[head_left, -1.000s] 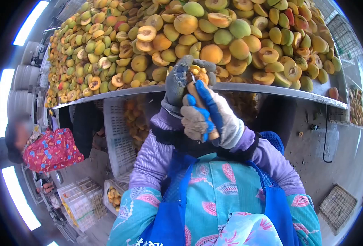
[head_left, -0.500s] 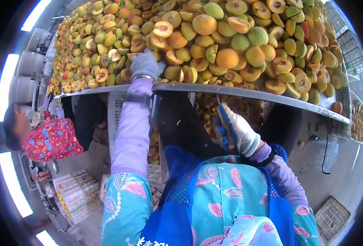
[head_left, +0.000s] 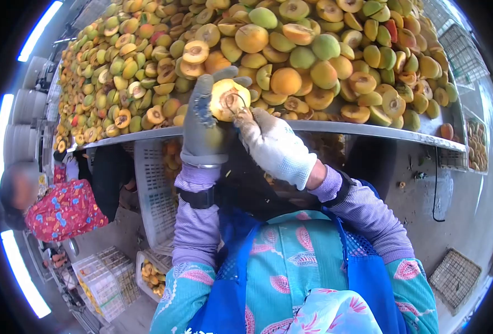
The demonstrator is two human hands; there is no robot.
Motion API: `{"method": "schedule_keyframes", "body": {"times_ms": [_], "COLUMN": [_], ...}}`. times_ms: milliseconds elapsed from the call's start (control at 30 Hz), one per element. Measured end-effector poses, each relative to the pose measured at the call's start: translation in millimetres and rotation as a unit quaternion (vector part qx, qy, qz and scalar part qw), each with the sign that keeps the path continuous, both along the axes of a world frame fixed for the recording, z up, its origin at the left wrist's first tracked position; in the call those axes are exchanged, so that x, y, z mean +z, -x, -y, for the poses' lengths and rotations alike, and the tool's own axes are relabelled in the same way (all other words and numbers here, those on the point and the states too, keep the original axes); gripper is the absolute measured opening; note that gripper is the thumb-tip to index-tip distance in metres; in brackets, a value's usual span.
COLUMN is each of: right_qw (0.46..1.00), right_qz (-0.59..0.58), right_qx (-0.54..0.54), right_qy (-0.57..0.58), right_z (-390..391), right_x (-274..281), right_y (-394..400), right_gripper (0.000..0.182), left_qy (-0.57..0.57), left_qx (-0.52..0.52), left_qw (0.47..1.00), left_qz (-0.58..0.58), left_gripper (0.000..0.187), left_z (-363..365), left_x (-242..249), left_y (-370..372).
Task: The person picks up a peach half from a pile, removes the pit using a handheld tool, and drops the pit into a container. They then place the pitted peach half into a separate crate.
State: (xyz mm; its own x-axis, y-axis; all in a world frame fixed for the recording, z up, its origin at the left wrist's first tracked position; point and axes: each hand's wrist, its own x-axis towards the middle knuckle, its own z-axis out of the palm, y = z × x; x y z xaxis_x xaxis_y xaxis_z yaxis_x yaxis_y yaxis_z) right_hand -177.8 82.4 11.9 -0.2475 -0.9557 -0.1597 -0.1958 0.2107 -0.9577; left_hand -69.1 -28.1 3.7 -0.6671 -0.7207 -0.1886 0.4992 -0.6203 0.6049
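Note:
My left hand (head_left: 202, 125), in a grey glove, holds up a peach half (head_left: 222, 99) with its cut face towards me. My right hand (head_left: 277, 146), in a white glove with soiled fingertips, is closed around a small pitting tool (head_left: 240, 102). Only the tool's thin curved metal end shows, against the middle of the cut face; the fingers hide its handle. Both hands meet above the near metal edge (head_left: 319, 126) of a table. Behind them lies a deep heap of halved peaches (head_left: 302, 57), green, yellow and orange.
A white plastic crate (head_left: 156, 189) stands below the table edge, left of my legs. Stacked crates (head_left: 104, 281) and a tub of fruit pieces (head_left: 152, 275) are on the floor. At far left a co-worker in a red patterned top (head_left: 65, 210) stands by the table.
My left hand has come back from the heap with a peach half. My right hand has risen from below the table edge, bringing the tool to the fruit.

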Motion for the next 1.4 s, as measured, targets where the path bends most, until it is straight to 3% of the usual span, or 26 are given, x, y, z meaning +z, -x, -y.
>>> {"method": "schedule_keyframes", "body": {"times_ms": [67, 167, 333, 433, 567, 633, 667, 700, 733, 767, 800, 900, 933, 967, 1000, 1067, 1100, 1133, 1167, 1200, 1233, 1267, 1300, 1333, 1400], "right_qw": [0.999, 0.997, 0.983, 0.991, 0.99, 0.952, 0.953, 0.84, 0.651, 0.667, 0.691, 0.687, 0.632, 0.575, 0.576, 0.78, 0.867, 0.776, 0.695, 0.604, 0.546, 0.545, 0.51, 0.473, 0.453], "right_qz": [0.043, 0.057, 0.153, 0.075, 0.126, 0.276, 0.275, 0.538, 0.757, 0.742, 0.72, 0.723, 0.771, 0.814, 0.814, 0.621, 0.494, 0.621, 0.709, 0.787, 0.826, 0.826, 0.849, 0.871, 0.878], "right_qx": [-0.022, -0.042, -0.1, -0.103, -0.046, -0.086, -0.081, -0.022, 0.036, 0.024, 0.026, 0.077, 0.078, 0.079, 0.08, 0.038, 0.048, 0.072, 0.092, 0.108, 0.132, 0.135, 0.133, 0.131, 0.151], "right_qy": [-0.006, 0.025, -0.03, 0.028, 0.043, -0.099, -0.099, -0.071, -0.039, -0.07, -0.062, -0.024, -0.016, -0.008, -0.009, -0.074, -0.047, -0.086, -0.075, -0.063, -0.04, -0.04, -0.011, 0.019, 0.025], "right_z": [-4, -7, -7, -7, -12, -18, -20, -23, -26, -23, -24, -27, -30, -31, -31, -37, -40, -41, -40, -41, -39, -36, -34, -32, -37], "right_x": [2, -2, 14, 6, -23, -3, -5, -10, -14, -17, -18, -16, -11, -6, -3, -4, -7, -12, -14, -17, -17, -17, -14, -13, -8], "right_y": [0, -2, -10, -12, -13, -16, -16, -13, -12, -9, -8, -5, -4, -2, 2, 9, 14, 17, 17, 16, 12, 11, 7, 4, 12], "right_gripper": [0.045, 0.045, 0.048, 0.052, 0.041, 0.042, 0.042, 0.044, 0.046, 0.049, 0.047, 0.048, 0.048, 0.049, 0.049, 0.052, 0.052, 0.05, 0.05, 0.049, 0.046, 0.046, 0.045, 0.045, 0.041], "left_qy": [0.145, 0.18, 0.211, 0.306, 0.338, 0.364, 0.364, 0.353, 0.34, 0.43, 0.432, 0.306, 0.307, 0.224, 0.136, 0.138, 0.392, 0.619, 0.452, 0.453, 0.333, 0.206, 0.069, 0.171, 0.032], "left_qx": [0.024, 0.054, 0.065, 0.104, -0.002, -0.081, -0.076, -0.085, -0.096, -0.108, -0.11, -0.195, -0.195, -0.188, -0.177, -0.164, -0.133, -0.091, -0.186, -0.184, -0.208, -0.229, -0.128, -0.096, -0.004], "left_qw": [0.983, 0.976, 0.971, 0.936, 0.92, 0.899, 0.899, 0.895, 0.889, 0.842, 0.84, 0.924, 0.923, 0.95, 0.97, 0.972, 0.901, 0.762, 0.852, 0.852, 0.905, 0.942, 0.983, 0.97, 0.999], "left_qz": [0.109, 0.107, 0.096, 0.137, 0.198, 0.23, 0.231, 0.261, 0.291, 0.308, 0.31, 0.124, 0.123, 0.111, 0.098, 0.092, 0.133, 0.165, 0.188, 0.189, 0.162, 0.133, 0.113, 0.144, 0.022], "left_gripper": [0.053, 0.048, 0.043, 0.039, 0.028, 0.026, 0.026, 0.025, 0.025, 0.026, 0.026, 0.043, 0.043, 0.044, 0.045, 0.046, 0.047, 0.048, 0.047, 0.047, 0.044, 0.042, 0.029, 0.025, 0.019], "left_z": [-12, -16, -23, -28, -17, -11, -9, -10, -8, -3, 1, 0, -6, -11, -15, -13, -9, -5, 0, -3, -7, -10, -14, -14, -30], "left_x": [6, 2, 3, 8, 11, 13, 12, 10, 9, 8, 6, 4, 5, 4, 2, -6, -7, -6, -15, -12, -5, -2, -11, -15, -27], "left_y": [9, 16, 20, 24, 20, 22, 25, 29, 30, 31, 32, 35, 38, 41, 43, 44, 45, 46, 43, 42, 42, 44, 54, 44, 39]}}
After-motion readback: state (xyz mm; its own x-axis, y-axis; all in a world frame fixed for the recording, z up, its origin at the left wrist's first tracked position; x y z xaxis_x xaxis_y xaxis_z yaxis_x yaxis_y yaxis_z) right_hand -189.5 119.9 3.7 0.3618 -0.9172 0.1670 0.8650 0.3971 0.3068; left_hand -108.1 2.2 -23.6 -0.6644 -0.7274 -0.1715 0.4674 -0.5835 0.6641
